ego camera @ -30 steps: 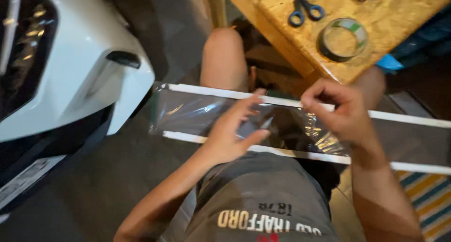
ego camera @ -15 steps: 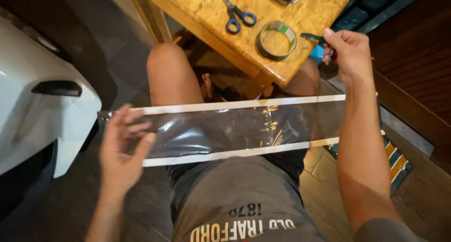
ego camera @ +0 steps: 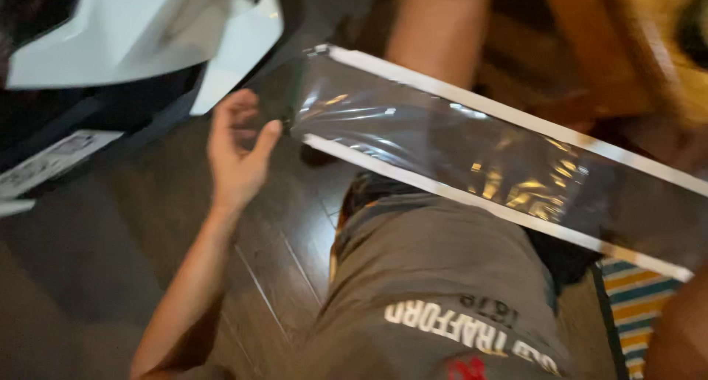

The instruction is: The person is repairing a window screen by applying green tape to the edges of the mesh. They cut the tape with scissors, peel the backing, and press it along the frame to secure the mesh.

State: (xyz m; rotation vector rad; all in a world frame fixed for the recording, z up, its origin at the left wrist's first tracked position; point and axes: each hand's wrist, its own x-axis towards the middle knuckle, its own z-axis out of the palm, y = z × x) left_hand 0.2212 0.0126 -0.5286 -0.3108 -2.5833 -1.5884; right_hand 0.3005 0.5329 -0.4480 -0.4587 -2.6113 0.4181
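Note:
A long strip of clear, shiny film [ego camera: 472, 147] with white edges stretches slantwise over my lap, from upper left to the right edge. My left hand [ego camera: 236, 147] is at the strip's left end, fingers curled and thumb pressed against the film's corner, pinching it. My right hand is out of the picture; only a bit of that forearm [ego camera: 682, 336] shows at the bottom right. My grey shorts [ego camera: 435, 277] and a bare knee [ego camera: 435, 26] lie under the strip.
A white vehicle body with dark trim [ego camera: 133, 33] stands close at the upper left. A wooden table [ego camera: 634, 48] is at the upper right, blurred. A striped rug [ego camera: 634, 299] lies at the lower right on the dark wooden floor [ego camera: 273, 254].
The view has swung left and down, so the table top, scissors, tape roll and my right hand have left the frame. The strip now runs tilted; my left hand still has its left end.

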